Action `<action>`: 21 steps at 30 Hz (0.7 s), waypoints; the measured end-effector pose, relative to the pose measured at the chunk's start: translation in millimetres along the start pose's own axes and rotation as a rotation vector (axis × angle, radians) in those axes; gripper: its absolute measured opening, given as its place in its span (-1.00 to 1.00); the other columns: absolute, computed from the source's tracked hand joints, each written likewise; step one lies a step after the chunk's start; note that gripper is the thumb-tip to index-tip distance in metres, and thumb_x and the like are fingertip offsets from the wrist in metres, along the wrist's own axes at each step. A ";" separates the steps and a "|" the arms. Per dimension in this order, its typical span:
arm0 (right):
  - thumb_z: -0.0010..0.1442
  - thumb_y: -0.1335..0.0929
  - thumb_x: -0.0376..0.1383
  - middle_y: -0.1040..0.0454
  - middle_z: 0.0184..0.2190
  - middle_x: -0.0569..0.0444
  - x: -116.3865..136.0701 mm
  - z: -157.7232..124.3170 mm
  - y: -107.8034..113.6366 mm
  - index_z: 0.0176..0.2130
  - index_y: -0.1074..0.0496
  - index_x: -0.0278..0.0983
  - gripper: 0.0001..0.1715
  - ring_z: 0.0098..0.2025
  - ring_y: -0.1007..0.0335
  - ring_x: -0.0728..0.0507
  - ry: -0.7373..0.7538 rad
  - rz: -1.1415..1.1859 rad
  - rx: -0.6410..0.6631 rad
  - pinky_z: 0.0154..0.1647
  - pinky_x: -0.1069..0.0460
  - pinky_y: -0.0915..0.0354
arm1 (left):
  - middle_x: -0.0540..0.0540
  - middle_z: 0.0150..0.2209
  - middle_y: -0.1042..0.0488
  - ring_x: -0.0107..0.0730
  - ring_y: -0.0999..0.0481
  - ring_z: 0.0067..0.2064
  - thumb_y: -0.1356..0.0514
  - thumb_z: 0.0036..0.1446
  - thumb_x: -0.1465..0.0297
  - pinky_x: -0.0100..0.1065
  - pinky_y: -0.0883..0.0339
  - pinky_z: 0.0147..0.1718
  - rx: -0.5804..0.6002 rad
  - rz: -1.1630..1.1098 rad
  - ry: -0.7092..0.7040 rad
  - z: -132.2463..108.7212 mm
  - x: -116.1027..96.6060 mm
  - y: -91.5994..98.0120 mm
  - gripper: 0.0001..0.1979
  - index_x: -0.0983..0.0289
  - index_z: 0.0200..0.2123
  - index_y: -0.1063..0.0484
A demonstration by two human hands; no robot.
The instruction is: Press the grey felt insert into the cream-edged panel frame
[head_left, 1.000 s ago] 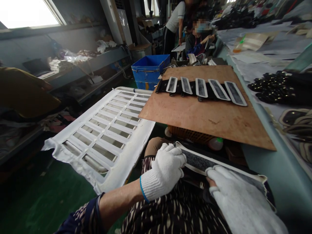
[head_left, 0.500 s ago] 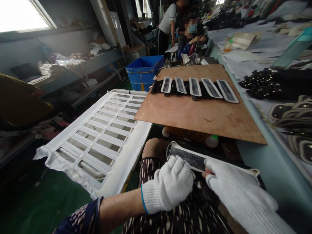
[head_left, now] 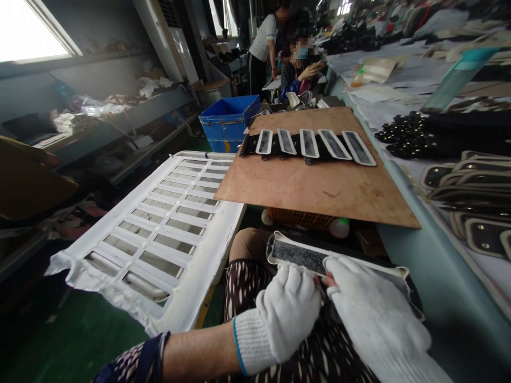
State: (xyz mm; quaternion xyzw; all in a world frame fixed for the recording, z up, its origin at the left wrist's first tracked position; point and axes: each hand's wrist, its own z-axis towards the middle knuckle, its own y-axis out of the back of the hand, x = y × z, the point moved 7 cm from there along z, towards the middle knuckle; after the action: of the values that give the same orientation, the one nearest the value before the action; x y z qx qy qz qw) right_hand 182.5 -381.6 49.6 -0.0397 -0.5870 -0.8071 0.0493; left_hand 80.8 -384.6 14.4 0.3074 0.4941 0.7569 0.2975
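Observation:
Across my lap lies a long dark grey panel with a white raised rim (head_left: 298,254), its far corner curled upward. My left hand (head_left: 293,306), in a white knitted glove with a blue-trimmed cuff, is closed on the panel's near edge, fingers curled down. Close beside it, my right hand (head_left: 369,308) reaches over the panel, also gloved, with bare fingertips showing by the thumb. Its fingers are closed at the same near edge. The exact grip point between the two hands is partly hidden by the gloves.
A brown board (head_left: 307,183) ahead carries a row of several white-rimmed grey pieces (head_left: 309,143). At left stands a white slatted rack (head_left: 175,234); behind it is a blue bin (head_left: 229,119). Stacked dark pieces (head_left: 479,183) lie on the right table. Two people (head_left: 263,40) are at the back.
My hands have come closer together along the near edge of the panel. The whole view has shifted slightly, so the surroundings sit further left.

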 end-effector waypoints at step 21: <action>0.36 -0.15 -0.58 -0.49 -0.03 -0.24 33.7 -79.5 -17.6 0.13 -0.37 -0.50 -0.58 0.31 -0.16 -0.31 0.271 0.016 -0.403 0.31 -0.19 -0.08 | 0.06 -0.27 -0.47 -0.29 -0.52 -0.20 -0.11 0.22 0.60 -0.30 -0.51 -0.11 -0.129 -0.192 0.159 -12.1 10.4 -4.0 -0.84 0.28 -0.19 -0.40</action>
State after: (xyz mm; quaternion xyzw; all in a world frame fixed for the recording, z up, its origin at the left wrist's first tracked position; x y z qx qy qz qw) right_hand 146.4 -453.1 12.7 0.0554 -0.4020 -0.9054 0.1251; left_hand 65.5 -382.2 8.6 0.1778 0.4938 0.7769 0.3477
